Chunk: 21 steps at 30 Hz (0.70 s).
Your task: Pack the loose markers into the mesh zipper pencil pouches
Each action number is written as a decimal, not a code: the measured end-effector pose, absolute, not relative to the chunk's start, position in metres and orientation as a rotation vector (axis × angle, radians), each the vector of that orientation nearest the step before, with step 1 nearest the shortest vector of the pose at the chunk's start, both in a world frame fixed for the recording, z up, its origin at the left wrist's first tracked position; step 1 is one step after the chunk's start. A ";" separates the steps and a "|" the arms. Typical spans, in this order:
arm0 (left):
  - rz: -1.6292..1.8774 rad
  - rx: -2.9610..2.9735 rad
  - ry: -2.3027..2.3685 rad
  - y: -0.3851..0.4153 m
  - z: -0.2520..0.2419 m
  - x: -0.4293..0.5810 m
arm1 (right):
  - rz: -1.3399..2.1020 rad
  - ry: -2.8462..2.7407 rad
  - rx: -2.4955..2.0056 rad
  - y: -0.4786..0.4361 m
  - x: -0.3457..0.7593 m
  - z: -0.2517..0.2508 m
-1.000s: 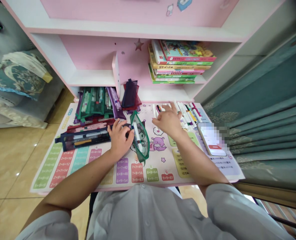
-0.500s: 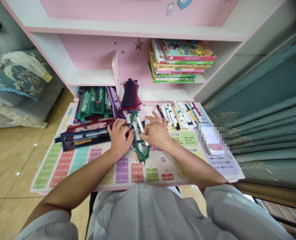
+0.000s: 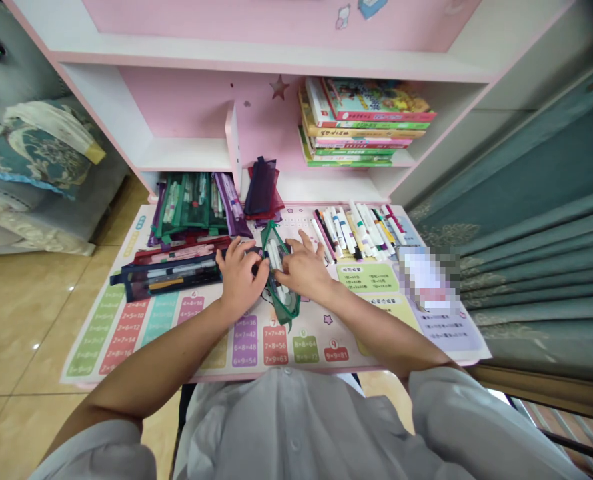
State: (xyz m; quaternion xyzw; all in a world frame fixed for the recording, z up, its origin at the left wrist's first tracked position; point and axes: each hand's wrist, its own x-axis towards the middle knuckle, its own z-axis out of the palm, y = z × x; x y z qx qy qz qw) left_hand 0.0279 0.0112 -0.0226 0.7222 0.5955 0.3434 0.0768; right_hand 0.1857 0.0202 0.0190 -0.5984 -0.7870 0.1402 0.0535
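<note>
A green mesh pencil pouch [image 3: 287,309] lies lengthwise on the desk in front of me, its zipped top spread apart. White markers [image 3: 275,252] are inside it, side by side. My left hand [image 3: 240,272] pinches the left edge of the pouch between thumb and forefinger, the other fingers raised. From the right, my right hand [image 3: 306,268] reaches over the opening, thumb and forefinger closed at a white marker; its other fingers stick up. The exact fingertip contact is partly hidden.
Loose markers [image 3: 356,230] lie in a row at right, near a blurred phone-like object [image 3: 429,279]. Filled navy [image 3: 176,277] and green pouches [image 3: 191,207] are piled left. Flat navy pouches [image 3: 261,187] lean by the divider. Books [image 3: 361,127] sit on the shelf.
My right hand has moved slightly left and down over the pouch. The white marker under it has gone deeper among the others. My left hand stays in place.
</note>
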 end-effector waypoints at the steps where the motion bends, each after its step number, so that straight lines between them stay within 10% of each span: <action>1: 1.032 2.167 1.779 0.011 -0.023 0.028 | 0.426 -2.394 -1.822 0.020 0.185 0.020; 21: 1.020 2.170 1.757 0.013 -0.025 0.027 | 0.143 -1.793 -2.596 0.095 0.289 0.024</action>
